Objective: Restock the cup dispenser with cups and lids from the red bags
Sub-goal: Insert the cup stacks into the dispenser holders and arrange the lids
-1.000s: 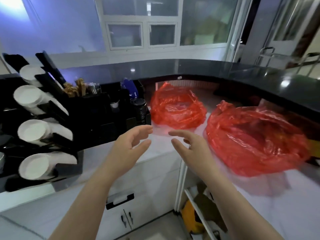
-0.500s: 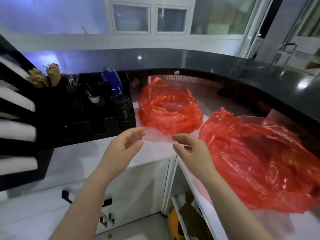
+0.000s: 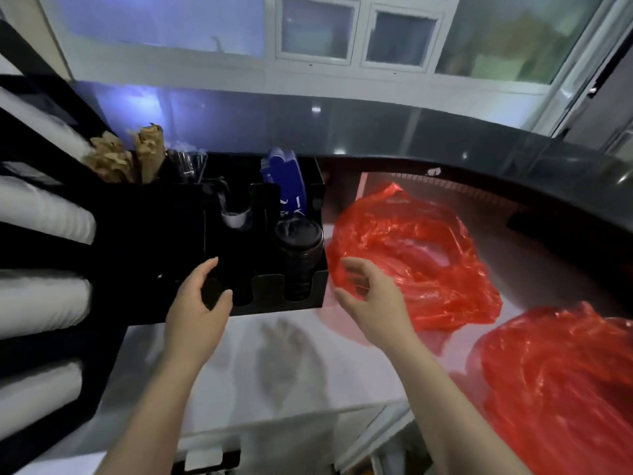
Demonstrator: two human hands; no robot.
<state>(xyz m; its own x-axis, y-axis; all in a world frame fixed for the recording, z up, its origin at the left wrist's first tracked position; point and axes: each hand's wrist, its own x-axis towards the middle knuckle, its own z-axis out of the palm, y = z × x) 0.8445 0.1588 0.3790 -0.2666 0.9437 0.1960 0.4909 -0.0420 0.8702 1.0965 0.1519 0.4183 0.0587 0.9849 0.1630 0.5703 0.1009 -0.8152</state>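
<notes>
A black cup dispenser (image 3: 41, 255) fills the left edge, with stacks of white cups (image 3: 44, 221) lying in its slots. Beside it stands a black organiser (image 3: 239, 234) holding a stack of black lids (image 3: 299, 255). Two red plastic bags lie on the white counter: the far red bag (image 3: 418, 255) just right of the organiser, the near red bag (image 3: 561, 389) at the lower right. My left hand (image 3: 198, 303) hovers in front of the organiser, fingers relaxed and holding nothing. My right hand (image 3: 370, 299) reaches with loosely spread fingers at the far bag's left edge; touching or not is unclear.
The organiser also holds brown paper items (image 3: 126, 159), a blue packet (image 3: 284, 186) and a small white cup (image 3: 234, 217). A dark raised counter ledge (image 3: 479, 145) curves behind the bags. Windows lie beyond. A white cabinet with a black handle (image 3: 205, 461) sits below the counter.
The view has closed in on the counter and swung left. Both hands have moved forward, the left to the organiser's front and the right to the far red bag's edge.
</notes>
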